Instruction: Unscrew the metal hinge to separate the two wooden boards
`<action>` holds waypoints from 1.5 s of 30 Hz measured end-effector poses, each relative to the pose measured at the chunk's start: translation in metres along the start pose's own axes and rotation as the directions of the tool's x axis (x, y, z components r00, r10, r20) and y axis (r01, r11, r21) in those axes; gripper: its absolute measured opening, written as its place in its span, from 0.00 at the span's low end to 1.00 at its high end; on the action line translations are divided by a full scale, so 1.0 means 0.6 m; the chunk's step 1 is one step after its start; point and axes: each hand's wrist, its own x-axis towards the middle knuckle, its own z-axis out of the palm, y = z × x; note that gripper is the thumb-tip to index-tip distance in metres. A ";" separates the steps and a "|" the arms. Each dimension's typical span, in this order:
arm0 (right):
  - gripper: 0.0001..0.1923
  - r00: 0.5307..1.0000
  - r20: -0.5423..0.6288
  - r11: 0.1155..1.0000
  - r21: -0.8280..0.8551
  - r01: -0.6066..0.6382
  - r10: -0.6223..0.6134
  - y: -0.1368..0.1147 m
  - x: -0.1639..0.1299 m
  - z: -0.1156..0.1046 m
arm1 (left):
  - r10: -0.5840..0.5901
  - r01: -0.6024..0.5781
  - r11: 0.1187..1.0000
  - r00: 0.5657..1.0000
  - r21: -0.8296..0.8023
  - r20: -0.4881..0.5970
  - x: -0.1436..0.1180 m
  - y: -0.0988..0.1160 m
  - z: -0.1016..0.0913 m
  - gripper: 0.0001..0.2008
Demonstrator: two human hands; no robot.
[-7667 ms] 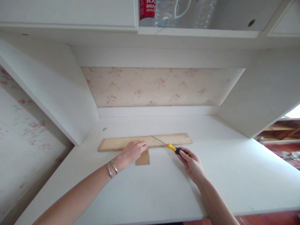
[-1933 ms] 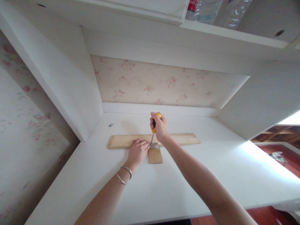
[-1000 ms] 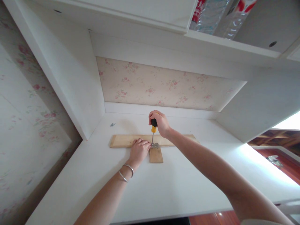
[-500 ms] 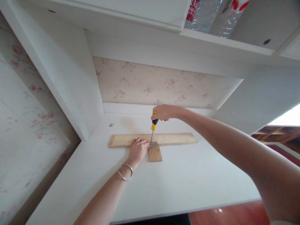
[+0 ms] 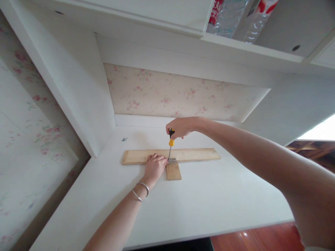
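Observation:
My right hand is closed around the yellow and black handle of a screwdriver. Its shaft points down, with the tip at the left part of a metal hinge. That hinge lies across the joint between a long wooden board and a short wooden piece. My left hand presses on the long board with its fingers bent together, fingertips beside the hinge. Whatever sits under the screwdriver tip is too small to make out. A bangle circles my left wrist.
The boards lie on a white desktop. A small grey metal piece rests at the back left. White side panels and an overhead shelf holding plastic bottles enclose the space. Floral wallpaper covers the back.
My right hand has turned slightly on the screwdriver handle, and its fingers have shifted a little left. My left hand and the boards stay nearly in place.

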 end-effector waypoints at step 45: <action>0.21 0.966 0.021 0.966 0.005 -0.257 0.257 0.011 0.000 -0.002 | 0.064 -0.066 0.997 0.997 0.046 0.051 -0.001 -0.002 -0.007 0.09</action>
